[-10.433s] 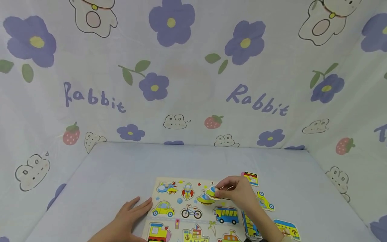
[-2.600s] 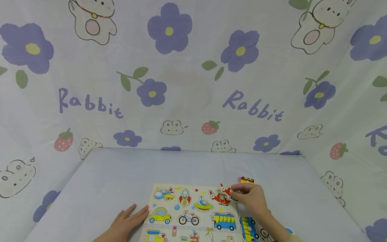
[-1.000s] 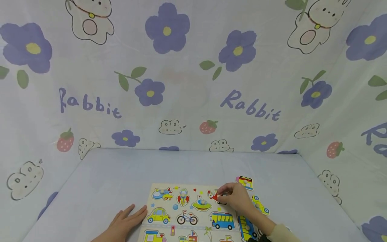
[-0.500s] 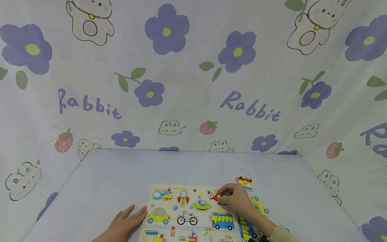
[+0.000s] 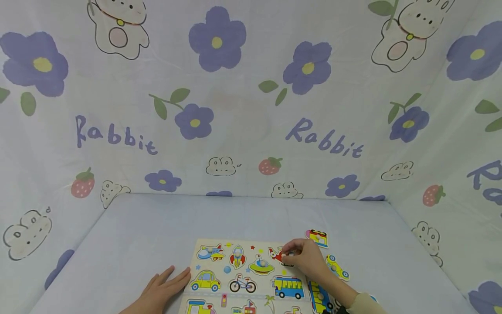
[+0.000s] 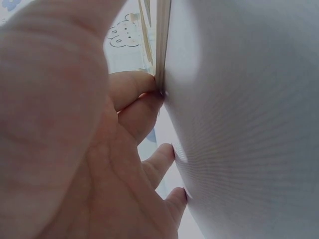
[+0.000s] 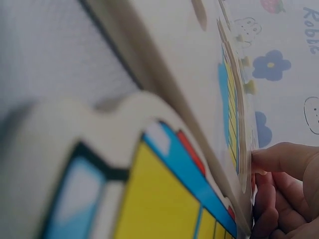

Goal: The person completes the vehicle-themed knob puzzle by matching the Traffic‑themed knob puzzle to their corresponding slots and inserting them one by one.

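My right hand (image 5: 310, 259) pinches a red helicopter puzzle piece (image 5: 276, 254) by its knob, at the helicopter spot in the top right of a wooden peg puzzle board (image 5: 245, 245). The hand covers part of the piece. In the right wrist view, the right hand's fingertips (image 7: 260, 158) are right at the board's face. My left hand (image 5: 158, 288) lies on the table with its fingers spread. Two of its fingers touch the board's left edge (image 6: 162, 45) in the left wrist view. Knobbed airplane (image 5: 209, 252), rocket (image 5: 237, 256) and flying saucer (image 5: 261, 265) pieces sit in the board's top row.
Right of the board lie a train piece (image 5: 318, 238), a yellow wheeled piece (image 5: 338, 267) and a bus piece (image 5: 318, 297); other pieces are partly hidden by the right forearm. Car, bicycle and bus pictures fill the board's middle row. Patterned cloth walls (image 5: 243, 100) surround the table.
Earlier my right hand held the flying saucer piece, which now sits in the board. It then brought the helicopter piece leftward to its spot. The left hand has stayed at the board's edge.
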A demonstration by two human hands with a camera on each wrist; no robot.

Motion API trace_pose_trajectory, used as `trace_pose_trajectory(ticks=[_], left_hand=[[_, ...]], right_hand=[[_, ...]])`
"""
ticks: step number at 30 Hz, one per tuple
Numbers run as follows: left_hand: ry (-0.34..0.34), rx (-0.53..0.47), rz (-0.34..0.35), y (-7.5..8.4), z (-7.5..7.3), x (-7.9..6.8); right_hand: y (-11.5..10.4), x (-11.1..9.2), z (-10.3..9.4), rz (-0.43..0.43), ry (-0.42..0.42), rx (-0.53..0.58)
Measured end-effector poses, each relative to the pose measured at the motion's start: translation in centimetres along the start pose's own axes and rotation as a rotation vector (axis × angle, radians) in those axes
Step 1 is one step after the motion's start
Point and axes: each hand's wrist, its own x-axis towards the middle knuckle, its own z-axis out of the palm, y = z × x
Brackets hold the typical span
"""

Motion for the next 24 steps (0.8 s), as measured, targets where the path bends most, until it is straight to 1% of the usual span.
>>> trace_pose_trajectory(ticks=[5, 14, 24], left_hand=[[0.001, 0.01, -0.025, 0.14, 0.08, 0.03], [-0.018, 0.004, -0.03, 0.07, 0.16, 0.11], [-0.012, 0.0, -0.035, 0.21, 0.06, 0.07]], right_hand=[[0.05, -0.1, -0.01, -0.008, 0.002, 0.009], [0.06, -0.15, -0.13, -0.001, -0.006, 0.018], [0.16, -0.05, -0.17, -0.024, -0.025, 0.047]])
